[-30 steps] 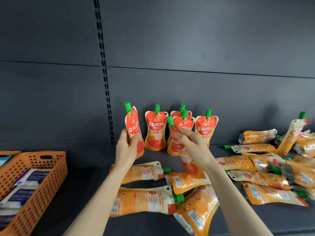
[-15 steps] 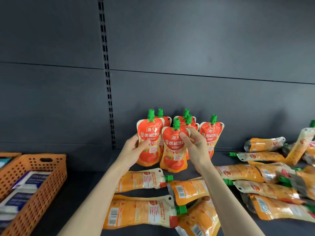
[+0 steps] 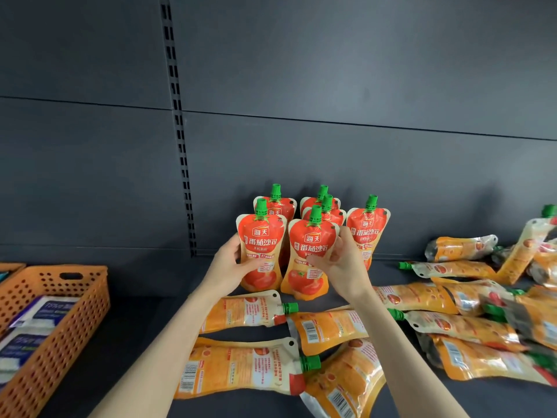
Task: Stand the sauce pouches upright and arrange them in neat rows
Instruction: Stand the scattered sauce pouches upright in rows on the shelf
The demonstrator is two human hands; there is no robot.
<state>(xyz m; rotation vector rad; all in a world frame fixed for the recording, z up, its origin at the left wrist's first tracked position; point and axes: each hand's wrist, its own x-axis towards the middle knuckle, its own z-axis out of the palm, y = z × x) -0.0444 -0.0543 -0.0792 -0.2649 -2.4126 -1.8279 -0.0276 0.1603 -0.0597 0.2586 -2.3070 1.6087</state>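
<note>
Several red and orange sauce pouches with green caps stand upright at the back of a dark shelf (image 3: 129, 321). My left hand (image 3: 232, 265) grips the front left pouch (image 3: 261, 242) by its left edge, thumb across its front. Beside it, my right hand (image 3: 342, 263) grips the front right pouch (image 3: 310, 251) by its right edge. Both held pouches are upright, side by side, in front of the standing pouches (image 3: 368, 227). Several more pouches lie flat below my hands (image 3: 244, 309) and in a heap at the right (image 3: 470, 324).
An orange perforated basket (image 3: 64, 324) with blue and white packets sits at the left on the shelf. A slotted upright (image 3: 179, 125) runs down the dark back panel. Bare shelf lies between the basket and the pouches.
Both pouches have been turned upright and face forward. My hands have lowered them side by side in front of the standing group.
</note>
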